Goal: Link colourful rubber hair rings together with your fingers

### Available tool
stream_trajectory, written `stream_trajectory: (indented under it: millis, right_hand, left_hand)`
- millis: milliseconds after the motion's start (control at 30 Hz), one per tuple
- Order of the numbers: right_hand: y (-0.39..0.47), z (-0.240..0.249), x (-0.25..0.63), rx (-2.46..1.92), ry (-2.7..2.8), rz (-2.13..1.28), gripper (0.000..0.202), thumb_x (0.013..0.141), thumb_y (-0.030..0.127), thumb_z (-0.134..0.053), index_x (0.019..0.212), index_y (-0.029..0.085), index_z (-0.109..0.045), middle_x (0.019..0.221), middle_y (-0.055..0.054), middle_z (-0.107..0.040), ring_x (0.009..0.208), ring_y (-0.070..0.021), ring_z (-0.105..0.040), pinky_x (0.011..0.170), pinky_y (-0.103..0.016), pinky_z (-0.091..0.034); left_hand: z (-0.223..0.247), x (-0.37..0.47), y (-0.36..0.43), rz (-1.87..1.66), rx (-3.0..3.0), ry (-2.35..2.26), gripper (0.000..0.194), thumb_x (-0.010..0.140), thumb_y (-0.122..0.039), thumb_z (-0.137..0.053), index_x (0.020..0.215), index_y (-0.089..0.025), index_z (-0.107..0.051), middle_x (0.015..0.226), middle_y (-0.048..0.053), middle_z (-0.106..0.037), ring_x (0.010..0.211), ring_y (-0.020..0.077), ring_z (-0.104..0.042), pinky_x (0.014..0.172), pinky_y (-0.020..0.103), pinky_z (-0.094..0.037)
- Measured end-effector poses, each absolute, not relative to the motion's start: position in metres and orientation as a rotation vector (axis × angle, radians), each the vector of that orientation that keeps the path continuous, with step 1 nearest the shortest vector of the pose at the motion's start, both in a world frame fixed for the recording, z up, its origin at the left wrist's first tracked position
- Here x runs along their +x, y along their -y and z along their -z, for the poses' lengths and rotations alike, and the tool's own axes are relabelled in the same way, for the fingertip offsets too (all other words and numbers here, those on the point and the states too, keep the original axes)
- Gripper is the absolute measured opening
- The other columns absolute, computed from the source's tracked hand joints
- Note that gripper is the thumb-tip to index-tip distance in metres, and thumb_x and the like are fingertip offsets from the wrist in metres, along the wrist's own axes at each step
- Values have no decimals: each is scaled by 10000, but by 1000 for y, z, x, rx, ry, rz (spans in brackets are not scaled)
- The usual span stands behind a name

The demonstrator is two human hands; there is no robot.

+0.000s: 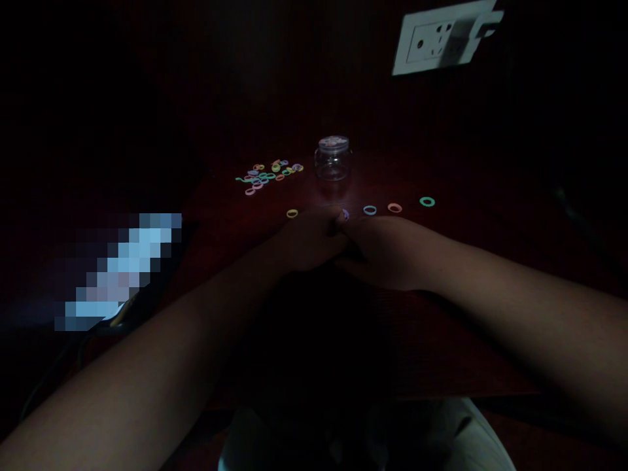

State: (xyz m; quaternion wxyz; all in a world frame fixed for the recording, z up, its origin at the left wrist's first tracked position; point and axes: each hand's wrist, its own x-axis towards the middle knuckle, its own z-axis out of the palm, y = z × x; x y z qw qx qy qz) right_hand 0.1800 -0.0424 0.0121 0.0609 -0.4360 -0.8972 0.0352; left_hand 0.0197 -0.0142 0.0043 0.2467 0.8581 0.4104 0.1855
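Note:
My left hand (316, 237) and my right hand (390, 252) meet over the table, fingers closed and pressed together. A small purple hair tie (346, 214) shows at the left thumb and fingertips, partly covered by them. What the right fingers hold, if anything, is hidden. Along the same row lie a yellow hair tie (292, 213) to the left, then a blue hair tie (369, 210), an orange-pink hair tie (394, 208) and a green hair tie (427, 202) to the right. Beyond the hands stands a clear jar (333, 163) with its lid on.
Several loose hair ties (265, 175) lie in a pile left of the jar. At the left edge of the dark red table (471, 327) is a bright, blurred-out screen (122, 268) with a cable. A wall socket (441, 39) with a plug is at upper right. The surroundings are very dark.

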Motion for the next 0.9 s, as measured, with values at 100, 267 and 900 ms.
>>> stream_trajectory:
  millis: [100, 267, 900]
  right_hand:
    - [42, -12, 180, -1333, 2713, -112, 470, 778, 403, -482, 1167, 139, -487, 987, -107, -645, 814, -222, -609, 661, -305, -438]
    - [42, -11, 180, -1325, 2717, -87, 491, 786, 419, -467, 1183, 131, -475, 976, -112, -648, 815, -229, -611, 663, -311, -440]
    - [43, -11, 180, -1326, 2710, -103, 453, 786, 412, -479, 1155, 149, -477, 983, -104, -645, 811, -218, -610, 657, -299, -435]
  left_hand:
    - [-4, 20, 14, -495, 2327, -1103, 128, 754, -257, -462, 795, -152, -523, 772, 7, -569, 699, 130, -508, 609, 252, -382]
    - [-4, 20, 15, -522, 2326, -1081, 113, 756, -245, -463, 781, -150, -518, 775, 7, -572, 697, 123, -509, 618, 251, -386]
    - [-3, 19, 13, -484, 2344, -1099, 149, 762, -263, -453, 824, -153, -532, 800, 8, -580, 711, 130, -519, 633, 263, -392]
